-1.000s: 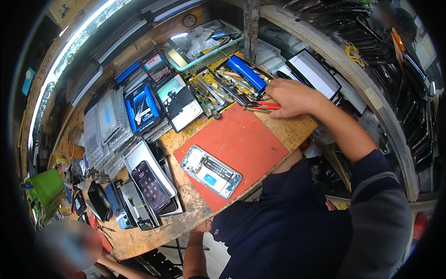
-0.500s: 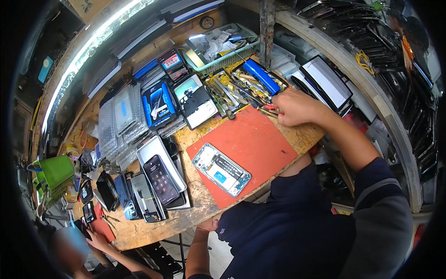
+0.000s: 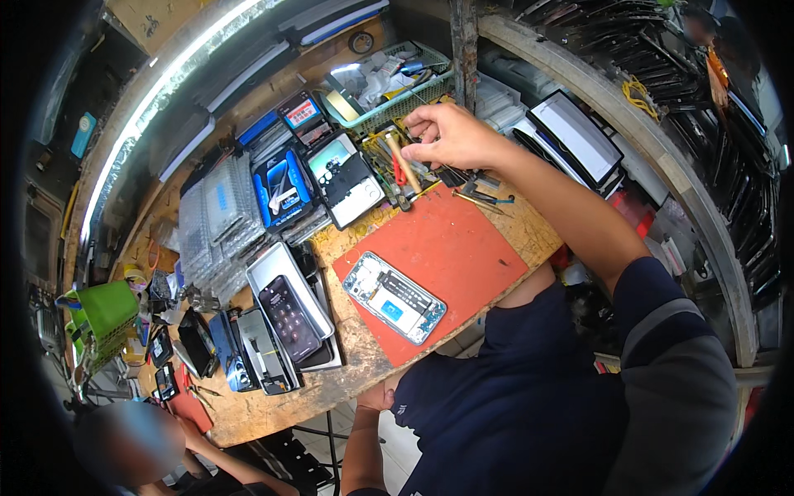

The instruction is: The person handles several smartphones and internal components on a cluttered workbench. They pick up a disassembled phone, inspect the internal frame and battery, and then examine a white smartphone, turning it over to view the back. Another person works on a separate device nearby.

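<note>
My right hand (image 3: 451, 136) is over the tools at the back of the bench. Its fingers are bent, with a gap between thumb and forefinger, and nothing shows clearly between them. A tan-handled tool (image 3: 398, 161) and a red-handled tool (image 3: 400, 173) lie by the thumb tip. My left hand (image 3: 379, 396) rests low against my thigh, just below the bench edge; its fingers are mostly hidden. An opened phone (image 3: 394, 298), its battery and boards bared, lies on a red-orange mat (image 3: 463, 256) in front of me.
Left of the mat, a dark phone (image 3: 289, 318) lies on a white box among other phones. Farther back are bubble-wrapped packs (image 3: 217, 198), a blue box (image 3: 282, 188) and a green basket (image 3: 405, 106). A co-worker's arm (image 3: 227, 463) shows at lower left.
My right hand has moved left and away from me, from the tools beside the mat's far right corner. Red handles now show at its thumb. The opened phone stays on the mat.
</note>
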Available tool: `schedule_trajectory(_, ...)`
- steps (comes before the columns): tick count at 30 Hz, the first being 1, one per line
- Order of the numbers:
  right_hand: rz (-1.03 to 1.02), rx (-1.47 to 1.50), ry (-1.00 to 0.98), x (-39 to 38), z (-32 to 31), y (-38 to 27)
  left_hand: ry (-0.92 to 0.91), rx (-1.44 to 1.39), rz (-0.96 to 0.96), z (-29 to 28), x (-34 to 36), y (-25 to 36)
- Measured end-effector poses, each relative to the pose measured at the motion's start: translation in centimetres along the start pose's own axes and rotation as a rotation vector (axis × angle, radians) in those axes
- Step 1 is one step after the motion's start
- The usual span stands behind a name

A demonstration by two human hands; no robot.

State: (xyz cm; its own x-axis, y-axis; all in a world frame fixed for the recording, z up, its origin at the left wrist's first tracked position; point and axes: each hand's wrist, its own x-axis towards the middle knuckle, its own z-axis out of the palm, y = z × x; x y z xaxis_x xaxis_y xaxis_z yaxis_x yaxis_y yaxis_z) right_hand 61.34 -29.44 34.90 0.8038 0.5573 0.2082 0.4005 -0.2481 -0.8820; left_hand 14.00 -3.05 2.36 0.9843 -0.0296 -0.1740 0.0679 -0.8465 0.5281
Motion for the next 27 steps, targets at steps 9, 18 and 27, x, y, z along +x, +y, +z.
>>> schedule_trajectory(9, 0.201, -0.639, -0.265, -7.2, -5.2, 0.1, 0.016, -0.121, 0.053, -0.1, 0.4, 0.1)
schedule_trajectory(18, -0.084, -0.622, -0.128, -11.3, -1.8, 4.2, -0.046, -0.077, 0.049, -0.8, 0.4, 0.5)
schedule_trajectory(27, 0.134, -0.51, -0.269, -8.9, -2.9, 2.2, -0.013, -0.035, 0.019, 0.6, -0.3, -0.7)
